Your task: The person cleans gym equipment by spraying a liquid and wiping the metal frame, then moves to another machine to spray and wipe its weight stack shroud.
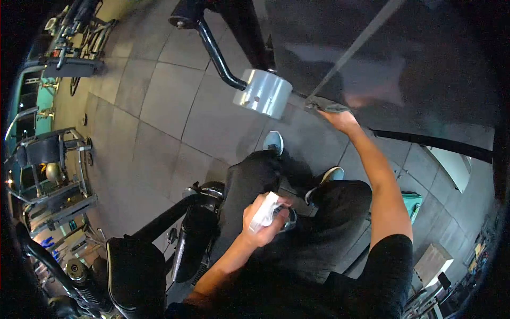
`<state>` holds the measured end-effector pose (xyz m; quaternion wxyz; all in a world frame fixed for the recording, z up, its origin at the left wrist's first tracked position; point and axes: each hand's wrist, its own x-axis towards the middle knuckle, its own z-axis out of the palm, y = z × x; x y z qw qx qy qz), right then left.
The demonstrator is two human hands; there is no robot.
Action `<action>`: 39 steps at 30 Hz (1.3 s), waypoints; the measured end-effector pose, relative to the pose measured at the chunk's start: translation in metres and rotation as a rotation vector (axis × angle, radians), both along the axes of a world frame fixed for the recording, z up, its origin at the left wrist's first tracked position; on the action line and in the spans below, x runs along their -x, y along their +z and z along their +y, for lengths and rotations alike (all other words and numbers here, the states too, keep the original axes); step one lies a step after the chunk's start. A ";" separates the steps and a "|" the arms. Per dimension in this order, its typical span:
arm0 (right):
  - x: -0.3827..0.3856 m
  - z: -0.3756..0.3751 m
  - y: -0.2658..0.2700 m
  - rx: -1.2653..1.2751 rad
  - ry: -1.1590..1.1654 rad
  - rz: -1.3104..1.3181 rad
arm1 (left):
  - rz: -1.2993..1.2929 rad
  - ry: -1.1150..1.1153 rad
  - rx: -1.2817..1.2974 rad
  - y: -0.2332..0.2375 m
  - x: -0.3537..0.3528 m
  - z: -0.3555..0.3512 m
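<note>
My left hand [264, 226] is closed around a spray bottle [264, 211] in front of my lap. The bottle's white trigger head sticks up between thumb and fingers, while its clear body [289, 219] is mostly covered by the hand. Further out, my right arm stretches to a large dark glossy panel [382, 64]. At that panel's lower edge my right hand [341, 119] grips a dark grey cloth [325, 105]. The cloth is bunched under the fingers and touches the edge.
A silver cylinder [264, 93] on a bent black bar [215, 56] stands left of the cloth. Black padded machine parts [137, 276] are close at my left. More gym equipment [48, 154] lines the far left. A green object [411, 204] and a pale box [433, 263] are at right.
</note>
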<state>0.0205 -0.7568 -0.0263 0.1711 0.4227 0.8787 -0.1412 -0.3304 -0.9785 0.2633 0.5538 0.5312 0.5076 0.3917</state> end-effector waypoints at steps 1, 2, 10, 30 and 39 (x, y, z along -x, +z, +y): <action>0.002 0.009 0.022 -0.062 0.082 0.058 | -0.056 0.045 0.021 -0.007 -0.002 0.000; -0.002 0.012 0.045 -0.347 0.237 -0.014 | -0.111 0.094 0.049 -0.013 -0.004 -0.004; -0.082 0.016 0.409 -1.034 -0.015 -0.394 | -0.233 0.135 -0.002 -0.030 0.000 -0.004; 0.012 0.024 -0.085 -0.595 0.730 -0.554 | -0.029 0.031 -0.033 -0.001 0.008 0.014; 0.016 0.016 -0.104 -0.190 0.558 -0.631 | -0.009 0.012 0.015 -0.002 0.006 0.025</action>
